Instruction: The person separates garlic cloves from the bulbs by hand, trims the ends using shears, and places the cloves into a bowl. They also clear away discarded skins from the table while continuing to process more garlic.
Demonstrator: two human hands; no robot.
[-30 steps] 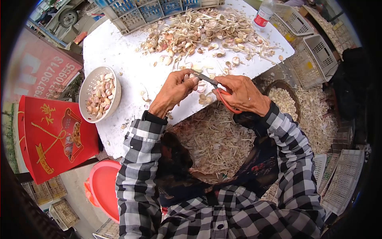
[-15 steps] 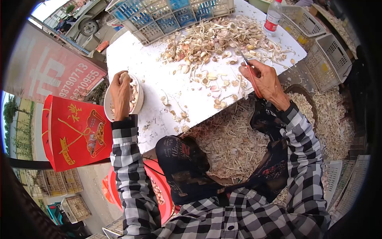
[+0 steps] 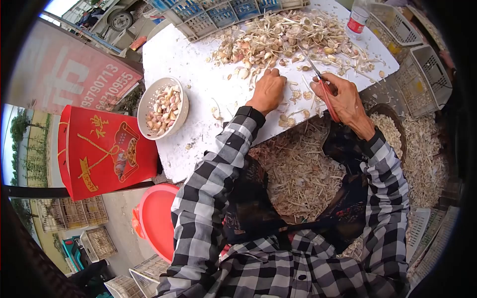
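My left hand [image 3: 269, 91] is at the near edge of a pile of garlic cloves, stalks and skins [image 3: 290, 36] on the white tabletop [image 3: 198, 72]. Its fingers are curled down, and whatever they hold is hidden. Red-handled scissors [image 3: 327, 101] are gripped in my right hand [image 3: 344, 102], blades pointing up and left at the pile. A round white bowl [image 3: 142, 113] with garlic cloves [image 3: 164, 110] stands on the table's left side. Loose skins and stalk bits lie between the hands.
A blue and white plastic crate [image 3: 218, 17] stands at the table's back, with a bottle [image 3: 357, 21] at the far right corner. Left of the table is a red gift bag [image 3: 107, 149]. A red basin [image 3: 158, 218] is below it. Stalk scraps [image 3: 303, 174] heap below the near edge.
My left hand has left the white bowl and moved right to the pile's near edge. The right hand keeps its hold on the scissors. The whole view has shifted slightly.
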